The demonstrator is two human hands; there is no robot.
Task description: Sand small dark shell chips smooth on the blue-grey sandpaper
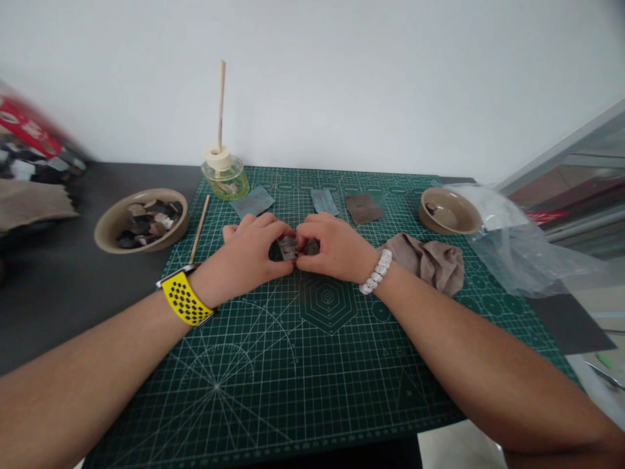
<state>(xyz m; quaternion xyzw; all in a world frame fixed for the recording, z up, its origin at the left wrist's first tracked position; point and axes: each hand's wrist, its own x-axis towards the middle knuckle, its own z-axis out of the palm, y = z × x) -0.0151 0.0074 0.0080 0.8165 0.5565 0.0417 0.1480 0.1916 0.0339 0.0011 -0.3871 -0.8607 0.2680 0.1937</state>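
Over the middle of the green cutting mat (327,365), my left hand (249,254) and my right hand (334,247) meet fingertip to fingertip. Between the left thumb and fingers is a small grey-brown piece (288,247). The right thumb and fingers pinch at its right side, where a darker part shows; whether this is one piece or two is unclear. Just beyond the hands lie a grey-blue square (254,202), a narrower grey-blue strip (324,202) and a brown square (364,209). A crumpled brown cloth (439,264) lies beside my right wrist.
At the left stands a bowl (103,228) of dark and brown pieces, near a thin wooden stick (200,228). A glass jar (227,179) holds an upright stick. Another bowl (456,218) with a small dark piece and a clear plastic bag (522,254) are at the right.
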